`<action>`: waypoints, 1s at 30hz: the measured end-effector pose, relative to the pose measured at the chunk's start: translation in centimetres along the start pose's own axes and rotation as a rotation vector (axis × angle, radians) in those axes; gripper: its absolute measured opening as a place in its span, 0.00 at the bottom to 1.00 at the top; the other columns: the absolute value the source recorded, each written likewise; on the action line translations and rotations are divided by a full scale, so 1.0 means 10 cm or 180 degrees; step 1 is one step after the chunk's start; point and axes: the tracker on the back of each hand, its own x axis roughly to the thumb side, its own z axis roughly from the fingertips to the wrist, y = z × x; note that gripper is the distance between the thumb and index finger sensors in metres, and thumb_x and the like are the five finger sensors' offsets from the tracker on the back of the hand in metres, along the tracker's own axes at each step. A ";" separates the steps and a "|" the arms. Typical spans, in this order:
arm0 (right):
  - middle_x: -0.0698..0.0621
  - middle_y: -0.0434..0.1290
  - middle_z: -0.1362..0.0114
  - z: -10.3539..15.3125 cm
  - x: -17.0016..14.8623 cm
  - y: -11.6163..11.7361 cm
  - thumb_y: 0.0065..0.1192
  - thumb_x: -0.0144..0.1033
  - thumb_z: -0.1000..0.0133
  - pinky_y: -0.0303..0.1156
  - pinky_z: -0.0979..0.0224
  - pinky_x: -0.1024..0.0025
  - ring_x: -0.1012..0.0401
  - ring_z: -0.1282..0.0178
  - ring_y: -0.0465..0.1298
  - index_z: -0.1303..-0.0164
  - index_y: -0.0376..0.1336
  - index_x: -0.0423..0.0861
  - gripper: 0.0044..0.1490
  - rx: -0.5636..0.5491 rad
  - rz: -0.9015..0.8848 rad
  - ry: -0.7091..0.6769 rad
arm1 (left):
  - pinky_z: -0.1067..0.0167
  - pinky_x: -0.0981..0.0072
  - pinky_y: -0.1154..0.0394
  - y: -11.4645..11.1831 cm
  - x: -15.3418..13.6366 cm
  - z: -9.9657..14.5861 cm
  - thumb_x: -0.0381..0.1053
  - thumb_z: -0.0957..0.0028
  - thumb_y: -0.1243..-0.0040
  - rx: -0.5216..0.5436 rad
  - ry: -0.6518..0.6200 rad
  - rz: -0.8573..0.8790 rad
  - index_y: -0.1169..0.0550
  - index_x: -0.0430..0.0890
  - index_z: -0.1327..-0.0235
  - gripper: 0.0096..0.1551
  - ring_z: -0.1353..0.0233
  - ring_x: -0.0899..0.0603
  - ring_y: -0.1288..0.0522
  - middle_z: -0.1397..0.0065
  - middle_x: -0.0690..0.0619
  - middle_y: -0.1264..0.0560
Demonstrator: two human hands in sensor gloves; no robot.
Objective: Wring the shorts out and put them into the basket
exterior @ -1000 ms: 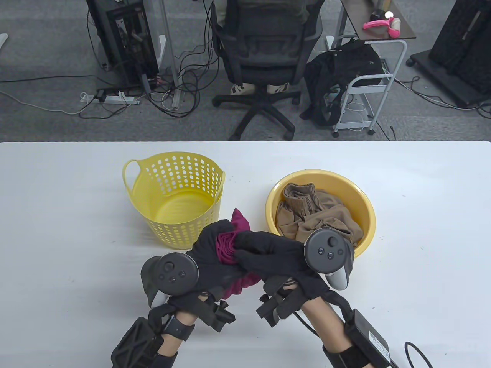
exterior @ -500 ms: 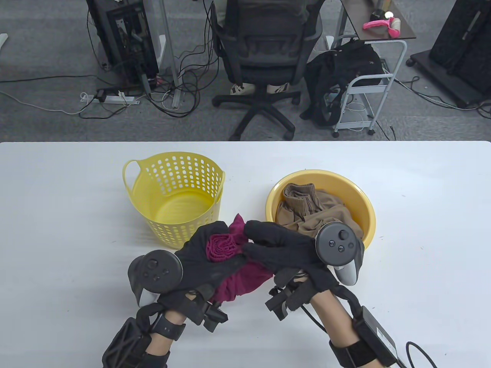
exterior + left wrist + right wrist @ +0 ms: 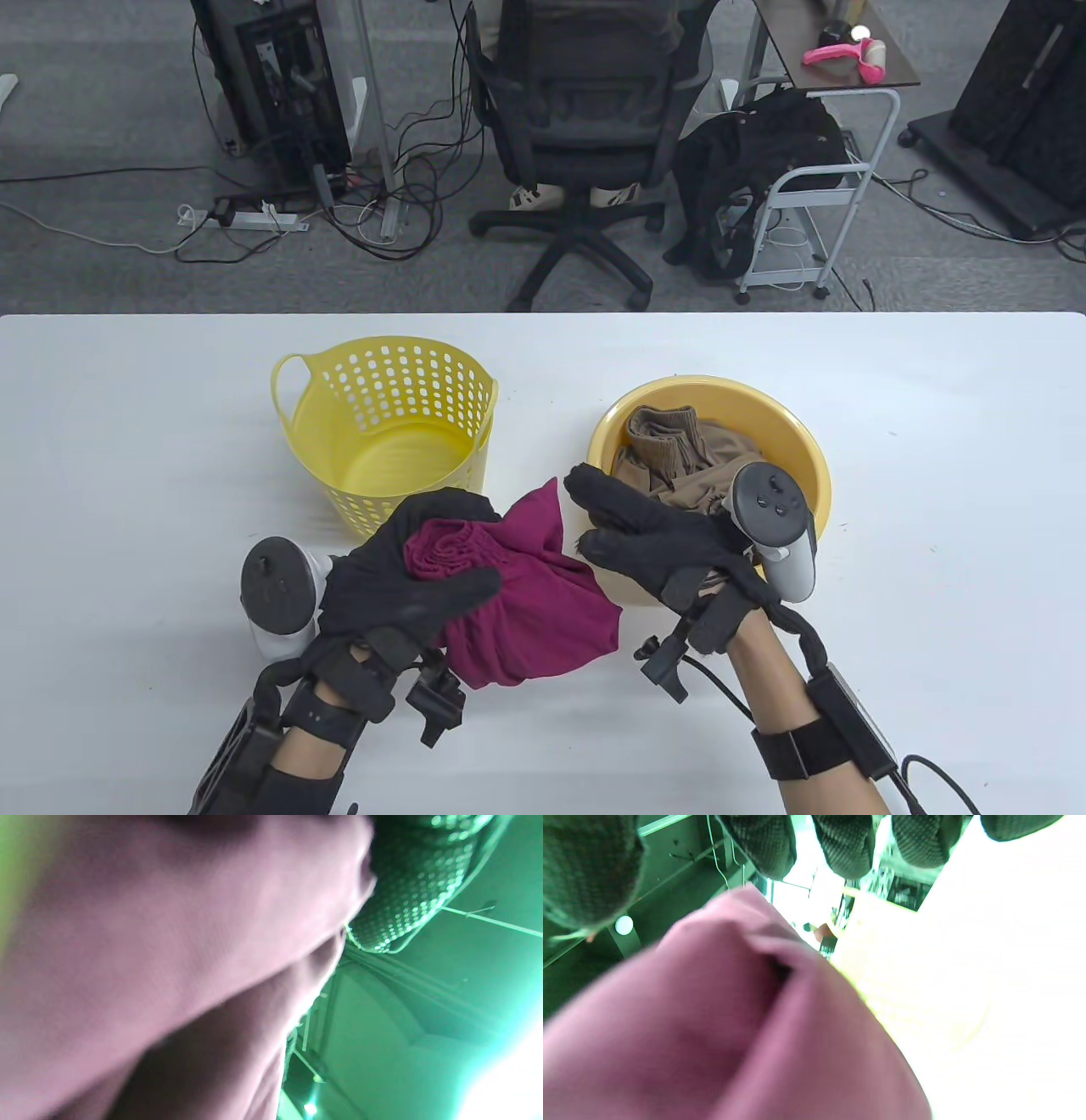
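Gripping the crumpled maroon fabric shorts (image 3: 526, 594) near the table's front edge, the left hand (image 3: 407, 577) holds alone; the right hand (image 3: 653, 543) hovers slack-fingered. Loose cloth might snag the perforated yellow plastic basket (image 3: 386, 433) rim.

Matt magenta cloth shorts (image 3: 526, 594), perforated glossy plastic basket (image 3: 386, 441)

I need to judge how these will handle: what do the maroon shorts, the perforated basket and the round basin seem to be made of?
Maroon shorts: soft matte fabric, probably a thin knit; they bunch and drape in the left hand's grip.
Yellow basket: looks like moulded plastic, slightly glossy, with perforated walls and a loop handle.
Yellow basin: smooth plastic by its look, with a rolled rim.
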 end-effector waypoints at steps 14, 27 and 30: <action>0.26 0.37 0.16 -0.14 -0.31 0.57 0.68 0.82 0.55 0.62 0.38 0.14 0.16 0.25 0.48 0.15 0.31 0.43 0.81 0.1440 -0.1107 -0.0057 | 0.36 0.31 0.25 -0.05 -0.19 -0.04 0.61 0.53 0.18 -0.0159 -0.0187 0.0739 0.31 0.55 0.30 0.43 0.30 0.34 0.18 0.26 0.43 0.25; 0.27 0.49 0.18 -0.14 -0.30 0.74 0.77 0.73 0.56 0.78 0.39 0.51 0.33 0.33 0.72 0.17 0.32 0.33 0.85 0.1895 -0.1041 -0.0006 | 0.32 0.32 0.29 -0.08 -0.23 -0.06 0.61 0.53 0.19 -0.0212 -0.0161 0.0625 0.31 0.55 0.31 0.42 0.28 0.34 0.21 0.25 0.45 0.27; 0.31 0.55 0.21 -0.14 -0.29 0.74 0.81 0.68 0.56 0.79 0.42 0.60 0.41 0.38 0.76 0.19 0.35 0.30 0.84 0.1907 -0.0947 -0.0005 | 0.32 0.32 0.30 -0.08 -0.24 -0.06 0.61 0.52 0.19 -0.0247 -0.0167 0.0594 0.31 0.55 0.30 0.41 0.27 0.34 0.22 0.24 0.45 0.27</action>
